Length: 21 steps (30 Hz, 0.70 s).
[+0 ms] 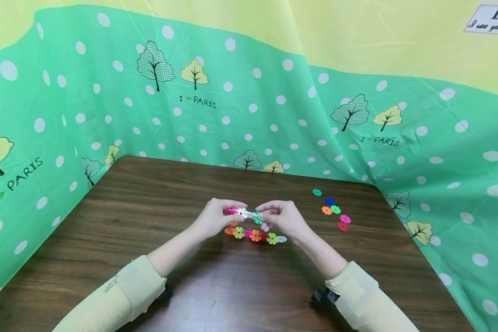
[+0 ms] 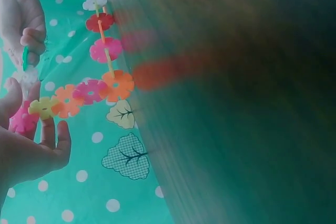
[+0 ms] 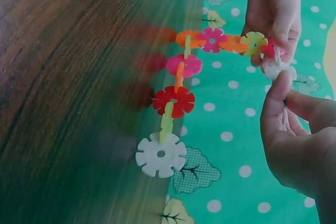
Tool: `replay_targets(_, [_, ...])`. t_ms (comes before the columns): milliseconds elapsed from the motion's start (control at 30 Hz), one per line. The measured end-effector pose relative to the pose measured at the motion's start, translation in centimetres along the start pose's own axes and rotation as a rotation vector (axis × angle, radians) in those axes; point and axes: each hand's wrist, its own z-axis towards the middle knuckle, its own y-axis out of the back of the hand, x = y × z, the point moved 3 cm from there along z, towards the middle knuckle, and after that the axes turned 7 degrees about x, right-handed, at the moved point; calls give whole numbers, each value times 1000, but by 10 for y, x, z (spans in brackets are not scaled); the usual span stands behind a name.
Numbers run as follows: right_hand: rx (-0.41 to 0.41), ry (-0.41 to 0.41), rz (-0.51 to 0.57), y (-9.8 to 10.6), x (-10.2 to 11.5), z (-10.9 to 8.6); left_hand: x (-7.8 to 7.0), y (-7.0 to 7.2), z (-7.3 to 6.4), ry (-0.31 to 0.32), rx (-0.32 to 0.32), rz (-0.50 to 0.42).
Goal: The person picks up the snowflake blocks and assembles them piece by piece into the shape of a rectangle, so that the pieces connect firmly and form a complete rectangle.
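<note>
A chain of slotted, flower-shaped plastic discs (image 3: 174, 102) runs in orange, pink, red, yellow-green and white. One end rises to my left hand (image 1: 211, 220), whose thumb and fingers pinch it around a pink disc (image 2: 22, 117). Beyond that disc, a white disc (image 1: 242, 212) shows in the gap between my hands. Close on its right, my right hand (image 1: 287, 220) pinches a green disc (image 1: 257, 219) between thumb and fingertips, edge toward the white piece. Lower down, the rest of the chain lies along the table, ending in a white disc (image 3: 160, 155).
Loose discs lie on the brown wooden table (image 1: 157, 203) at the right: a green one (image 1: 317, 192) farthest back, then blue (image 1: 329, 201), orange (image 1: 326, 210), pink (image 1: 345, 219) and red (image 1: 342, 226) among them. A green dotted curtain (image 1: 216, 138) hangs around the table.
</note>
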Motion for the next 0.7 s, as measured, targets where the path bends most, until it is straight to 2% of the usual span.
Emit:
replay_targets(133, [3,-4,-6,1,-2,2,0,1,1,1,5,-6])
replay_targets(267, [8,12,-2,4,-2,1,-1,2,2,-29,23,-5])
replay_targets(433, [31,23,9,6,-1,-1,-3,2,2,-51,45,66])
replay_targets(500, [42,29,7,7,-1,-2,-3,3,2,-58,43,84])
replay_targets(700, [48,59,-2,16,0,-8,-4,3,1,-57,24,65])
